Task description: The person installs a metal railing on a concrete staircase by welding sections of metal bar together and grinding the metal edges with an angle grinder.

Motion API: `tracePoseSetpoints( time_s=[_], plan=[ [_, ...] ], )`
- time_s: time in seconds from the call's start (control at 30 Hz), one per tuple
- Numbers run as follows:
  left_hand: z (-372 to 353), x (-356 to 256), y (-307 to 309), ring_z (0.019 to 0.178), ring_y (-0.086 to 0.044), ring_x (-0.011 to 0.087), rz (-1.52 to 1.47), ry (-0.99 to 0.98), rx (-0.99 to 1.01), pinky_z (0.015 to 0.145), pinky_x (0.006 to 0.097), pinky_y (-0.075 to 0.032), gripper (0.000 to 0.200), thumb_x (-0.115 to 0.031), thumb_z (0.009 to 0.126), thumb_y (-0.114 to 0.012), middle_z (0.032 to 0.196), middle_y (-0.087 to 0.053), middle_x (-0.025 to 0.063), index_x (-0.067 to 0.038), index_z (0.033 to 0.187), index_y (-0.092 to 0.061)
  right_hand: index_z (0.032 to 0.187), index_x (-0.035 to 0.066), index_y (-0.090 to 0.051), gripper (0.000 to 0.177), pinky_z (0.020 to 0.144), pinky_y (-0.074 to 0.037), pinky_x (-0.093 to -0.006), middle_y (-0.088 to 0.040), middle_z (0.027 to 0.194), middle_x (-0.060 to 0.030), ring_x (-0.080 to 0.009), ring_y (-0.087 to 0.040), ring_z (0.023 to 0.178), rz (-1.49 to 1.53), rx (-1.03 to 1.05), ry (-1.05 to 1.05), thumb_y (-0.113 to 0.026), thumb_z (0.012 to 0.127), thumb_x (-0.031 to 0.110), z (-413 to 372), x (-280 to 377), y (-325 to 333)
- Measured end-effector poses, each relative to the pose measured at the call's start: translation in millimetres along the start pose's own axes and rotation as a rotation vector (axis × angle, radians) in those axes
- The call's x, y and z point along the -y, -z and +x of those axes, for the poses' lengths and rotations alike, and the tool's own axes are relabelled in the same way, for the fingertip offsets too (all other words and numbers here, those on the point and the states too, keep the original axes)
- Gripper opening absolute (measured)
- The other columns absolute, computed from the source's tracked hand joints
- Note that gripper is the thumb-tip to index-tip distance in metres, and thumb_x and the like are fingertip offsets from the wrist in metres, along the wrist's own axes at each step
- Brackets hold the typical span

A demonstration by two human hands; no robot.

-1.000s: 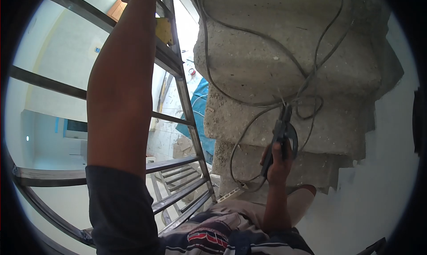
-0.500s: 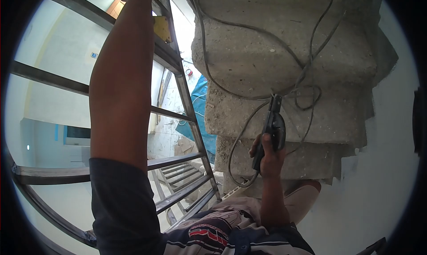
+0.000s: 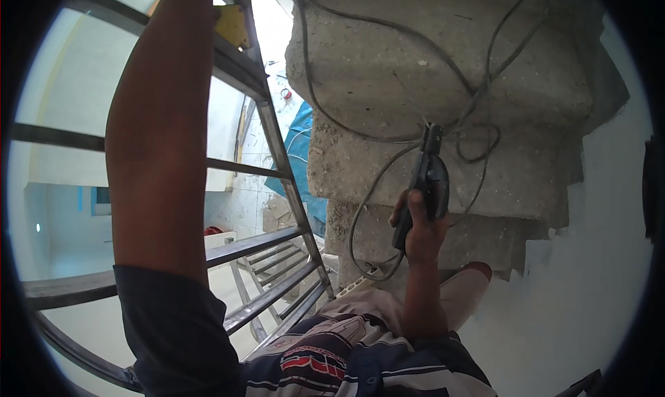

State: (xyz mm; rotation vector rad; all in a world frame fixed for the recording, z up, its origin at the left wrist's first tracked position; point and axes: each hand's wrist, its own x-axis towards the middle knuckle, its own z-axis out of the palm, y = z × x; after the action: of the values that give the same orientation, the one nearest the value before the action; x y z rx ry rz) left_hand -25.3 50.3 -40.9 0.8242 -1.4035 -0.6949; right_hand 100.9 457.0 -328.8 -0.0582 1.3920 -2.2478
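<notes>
My right hand (image 3: 424, 234) is wrapped round the handle of a black electrode holder (image 3: 434, 182), whose jaws point up and away from me over the concrete steps. A thin rod, faint in view, sticks out from the jaws. From the lower end of the handle a dark cable (image 3: 355, 234) loops onto the steps (image 3: 415, 179). My left arm reaches up along the metal railing, and its hand is beyond the top edge of the view. Close to that forearm, a yellow block (image 3: 232, 26) sits against the railing frame (image 3: 273, 137).
More cable (image 3: 388, 24) lies tangled across the upper steps. Railing bars (image 3: 253, 248) run along the left side. Below them are a blue sheet (image 3: 298, 147), a tiled floor and a ladder-like metal frame (image 3: 273, 262). A pale wall (image 3: 589, 258) borders the steps on the right.
The railing, steps and left forearm have shifted left and slightly up in view. My left hand, partly visible at the top before, is out of sight. The electrode holder remains in my right hand.
</notes>
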Motion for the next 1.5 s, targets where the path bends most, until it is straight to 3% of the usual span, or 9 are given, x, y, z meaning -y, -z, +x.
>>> tracePoseSetpoints(
  time_s=[0.2, 0.5, 0.8, 0.9, 0.93, 1.0, 1.13, 1.27, 1.5],
  plan=[
    [0.3, 2.9, -8.9, 0.060, -0.059, 0.0237, -0.103, 0.033, -0.009, 0.060, 0.0388, -0.047, 0.083, -0.080, 0.076, -0.066, 0.064, -0.061, 0.0106, 0.003, 0.079, -0.068, 0.106, 0.003, -0.058, 0.027, 0.053, -0.050, -0.0287, -0.063, 0.077, -0.0069, -0.0145, -0.061, 0.060, -0.013, 0.026, -0.007, -0.067, 0.099, 0.028, 14.7, 0.7, -10.1],
    [-9.0, -1.4, -4.4, 0.048, -0.046, 0.0169, -0.086, -0.016, 0.004, 0.046, 0.0353, -0.038, 0.074, -0.080, 0.076, -0.067, 0.055, -0.050, 0.0032, -0.008, 0.066, -0.058, 0.144, -0.001, -0.047, 0.053, 0.055, -0.051, -0.0251, -0.064, 0.092, -0.0055, -0.0115, -0.067, 0.068, 0.013, 0.187, 0.079, -0.068, 0.100, 0.020, 51.7, -2.6, -61.1],
    [-18.2, -1.4, 0.8, 0.048, -0.046, 0.0176, -0.141, -0.064, 0.044, 0.046, 0.0357, -0.038, 0.083, -0.081, 0.078, -0.065, 0.056, -0.050, 0.0038, 0.002, 0.075, -0.064, 0.158, 0.002, -0.033, 0.064, 0.055, -0.046, -0.0224, -0.063, 0.092, -0.0012, -0.0043, -0.054, 0.064, -0.193, 0.260, 0.459, -0.061, 0.104, 0.022, 80.4, -25.4, -94.2],
    [80.2, 13.6, -4.0, 0.051, -0.049, 0.0188, -0.034, 0.263, 0.338, 0.049, 0.0363, -0.040, 0.086, -0.082, 0.078, -0.063, 0.059, -0.053, 0.0061, 0.004, 0.079, -0.065, 0.155, -0.002, -0.035, 0.066, 0.091, -0.055, -0.0363, -0.065, 0.127, -0.0257, -0.0264, -0.069, 0.110, -0.250, 0.261, 0.497, -0.062, 0.103, 0.029, 93.9, -14.8, -104.7],
    [84.4, 11.9, -4.1, 0.052, -0.050, 0.0192, 0.004, 0.367, 0.434, 0.050, 0.0365, -0.041, 0.087, -0.083, 0.079, -0.062, 0.060, -0.054, 0.0069, 0.004, 0.080, -0.066, 0.152, -0.001, -0.039, 0.065, 0.085, -0.056, -0.0358, -0.067, 0.121, -0.0223, -0.0238, -0.069, 0.103, -0.272, 0.220, 0.534, -0.064, 0.101, 0.030, 103.1, -11.3, -108.8],
    [-5.7, 1.0, -8.0, 0.059, -0.057, 0.0216, -0.048, -0.032, -0.046, 0.055, 0.0382, -0.046, 0.093, -0.086, 0.079, -0.059, 0.066, -0.059, 0.0112, 0.006, 0.087, -0.068, 0.150, 0.000, -0.043, 0.064, 0.080, -0.057, -0.0353, -0.068, 0.115, -0.0189, -0.0212, -0.070, 0.096, -0.292, 0.191, 0.586, -0.067, 0.100, 0.031, 118.3, 3.5, -116.4],
    [-5.4, -1.3, -8.6, 0.075, -0.065, 0.0299, -0.015, -0.090, -0.121, 0.073, 0.0407, -0.052, 0.097, -0.087, 0.083, -0.051, 0.079, -0.066, 0.0170, 0.008, 0.098, -0.067, 0.134, 0.006, -0.053, 0.052, 0.062, -0.050, -0.0246, -0.062, 0.085, 0.0009, -0.0054, -0.063, 0.081, 0.022, 0.301, 0.228, -0.065, 0.099, 0.042, 143.4, 46.2, -136.5],
    [-23.5, -14.5, -5.6, 0.103, -0.067, 0.0380, -0.065, 0.108, -0.168, 0.096, 0.0492, -0.050, 0.089, -0.075, 0.094, -0.041, 0.115, -0.067, 0.0246, 0.007, 0.125, -0.061, 0.135, 0.006, -0.052, 0.048, 0.062, -0.045, -0.0235, -0.060, 0.084, -0.0007, -0.0063, -0.059, 0.075, -0.114, 0.390, 0.062, -0.063, 0.100, 0.037, 175.2, 67.1, -176.3],
    [-16.6, -16.2, -4.3, 0.106, -0.065, 0.0353, -0.105, 0.208, -0.194, 0.096, 0.0497, -0.048, 0.093, -0.078, 0.091, -0.035, 0.120, -0.065, 0.0228, 0.006, 0.121, -0.061, 0.123, 0.001, -0.058, 0.046, 0.064, -0.050, -0.0335, -0.060, 0.077, -0.0030, -0.0117, -0.060, 0.069, -0.179, 0.494, 0.232, -0.062, 0.097, 0.039, 229.1, 112.5, -246.4]
  ],
)
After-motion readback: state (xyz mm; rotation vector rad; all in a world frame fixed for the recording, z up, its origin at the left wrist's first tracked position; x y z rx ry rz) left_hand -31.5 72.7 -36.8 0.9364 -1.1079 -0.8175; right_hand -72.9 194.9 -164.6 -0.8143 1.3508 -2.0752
